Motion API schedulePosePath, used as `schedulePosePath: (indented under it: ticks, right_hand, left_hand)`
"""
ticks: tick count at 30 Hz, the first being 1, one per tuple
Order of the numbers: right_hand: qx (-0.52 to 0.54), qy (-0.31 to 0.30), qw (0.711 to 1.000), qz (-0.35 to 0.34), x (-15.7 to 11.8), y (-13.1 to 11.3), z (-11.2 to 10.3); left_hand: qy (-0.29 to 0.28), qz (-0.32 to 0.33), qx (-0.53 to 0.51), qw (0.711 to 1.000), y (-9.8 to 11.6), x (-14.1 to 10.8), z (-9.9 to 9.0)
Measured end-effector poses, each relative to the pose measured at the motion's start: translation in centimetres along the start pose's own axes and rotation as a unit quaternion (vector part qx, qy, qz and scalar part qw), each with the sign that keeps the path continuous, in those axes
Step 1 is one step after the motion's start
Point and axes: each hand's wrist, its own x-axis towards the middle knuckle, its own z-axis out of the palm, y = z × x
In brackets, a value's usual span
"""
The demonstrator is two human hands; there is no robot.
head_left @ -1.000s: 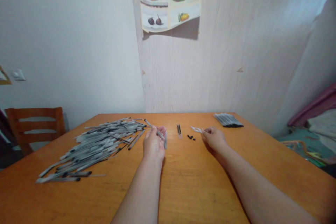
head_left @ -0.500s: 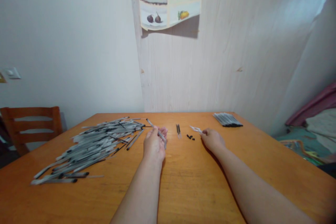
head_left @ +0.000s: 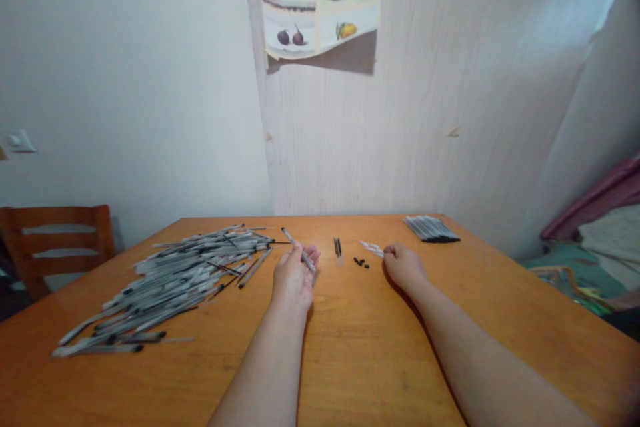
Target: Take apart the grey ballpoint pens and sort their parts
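My left hand [head_left: 295, 273] is closed around a pen [head_left: 300, 250] with a clear barrel, which slants up to the left and ends in a dark tip. To its right on the table, my right hand [head_left: 404, 267] has thumb and fingers pinched together at the edge of a few small white pieces [head_left: 371, 248]. What sits between those fingertips is hidden. Several small black plugs [head_left: 361, 262] lie just left of the right hand. Between the hands, a few thin black-ended refills [head_left: 338, 248] rest side by side.
A large loose pile of clear pen parts with black ends [head_left: 185, 280] covers the table's left side. At the back right lies a neat row of pens [head_left: 431, 228]. A wooden chair [head_left: 55, 233] stands beyond the wooden table [head_left: 360, 360], and fabric [head_left: 610, 240] is heaped at right.
Both hands stay almost where they were. The pen in my left hand has shifted slightly, and the whole view has moved a little. My right fingers remain by the white pieces.
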Motion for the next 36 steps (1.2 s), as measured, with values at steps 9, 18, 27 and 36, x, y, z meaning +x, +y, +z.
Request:
schedulePosePath:
  ticks: [9,18,27,36]
  right_hand:
    - [0.064,0.063,0.996,-0.022,-0.3,-0.1,0.1]
    - [0.36,0.034,0.926,-0.105,-3.0,-4.3,-0.6]
    - [0.53,-0.125,0.832,-0.106,-5.4,-6.5,-2.3]
    - [0.578,-0.117,0.807,-0.043,-5.4,-6.5,-1.7]
  left_hand:
    - [-0.057,-0.019,0.101,0.993,-0.4,-0.7,0.0]
    - [-0.192,0.072,0.291,0.934,-2.0,-1.3,0.2]
    - [-0.253,0.292,0.54,0.748,-2.5,-1.1,-0.2]
    - [-0.116,0.448,0.575,0.675,-2.0,-1.9,-0.1]
